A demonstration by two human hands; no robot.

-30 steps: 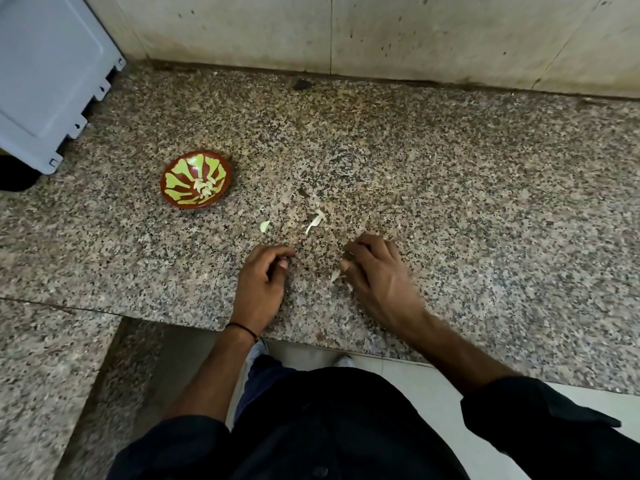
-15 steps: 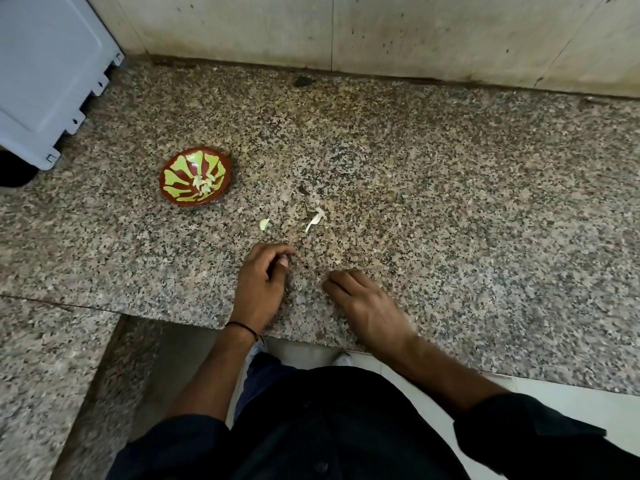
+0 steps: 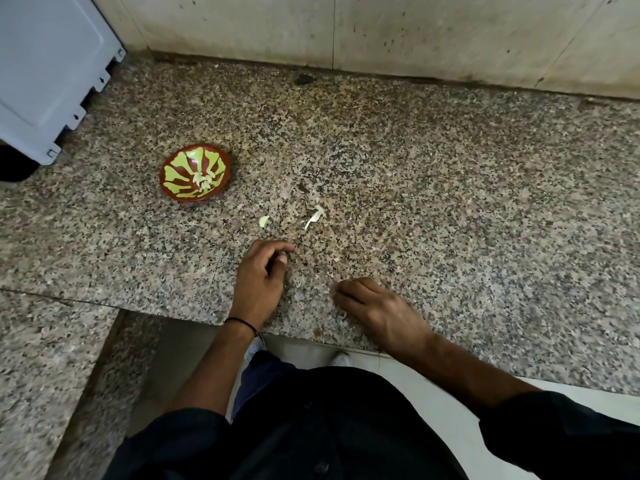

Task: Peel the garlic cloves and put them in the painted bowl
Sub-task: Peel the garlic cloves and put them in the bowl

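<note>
- A person's left hand (image 3: 259, 280) and right hand (image 3: 379, 308) rest near the front edge of a granite counter (image 3: 450, 202), both curled; anything held is hidden.
- Just beyond them lie a clove (image 3: 264, 221) and a peel (image 3: 314, 218), apart.
- Farther left, a painted bowl (image 3: 180, 165) holds peeled cloves (image 3: 204, 180).

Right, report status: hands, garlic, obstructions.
Left hand, right hand curled on counter, grip contents unseen. Peeled cloves in painted bowl. Two pale scraps beyond hands, nothing blocking bowl.
</note>
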